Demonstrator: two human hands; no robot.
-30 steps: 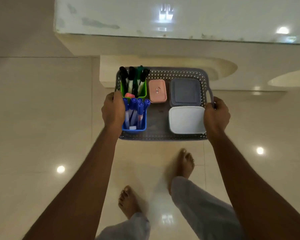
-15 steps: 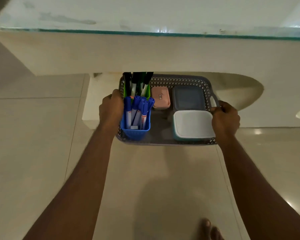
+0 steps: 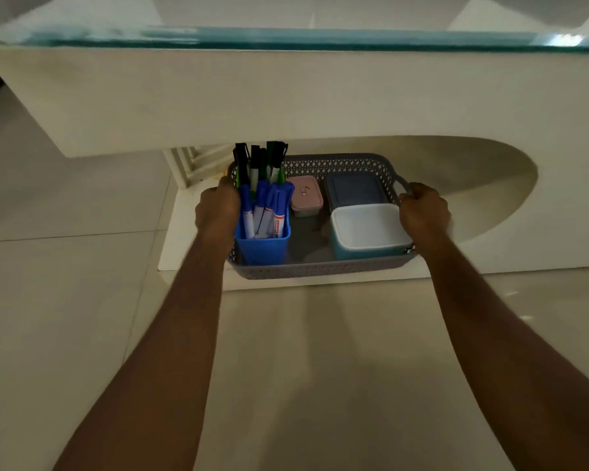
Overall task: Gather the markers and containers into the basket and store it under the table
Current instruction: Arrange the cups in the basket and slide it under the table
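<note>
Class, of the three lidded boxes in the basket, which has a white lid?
The blue-bodied box beside the right hand gripping the basket; the pink box and the grey box lie farther back.

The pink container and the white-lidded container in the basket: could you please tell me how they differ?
The pink container is smaller than the white-lidded container. The pink container has a pink lid; the white-lidded container has a white lid on a blue base. The pink container sits mid-basket, the white-lidded container at the near right corner. Both are closed, rounded rectangles inside the basket.
</note>
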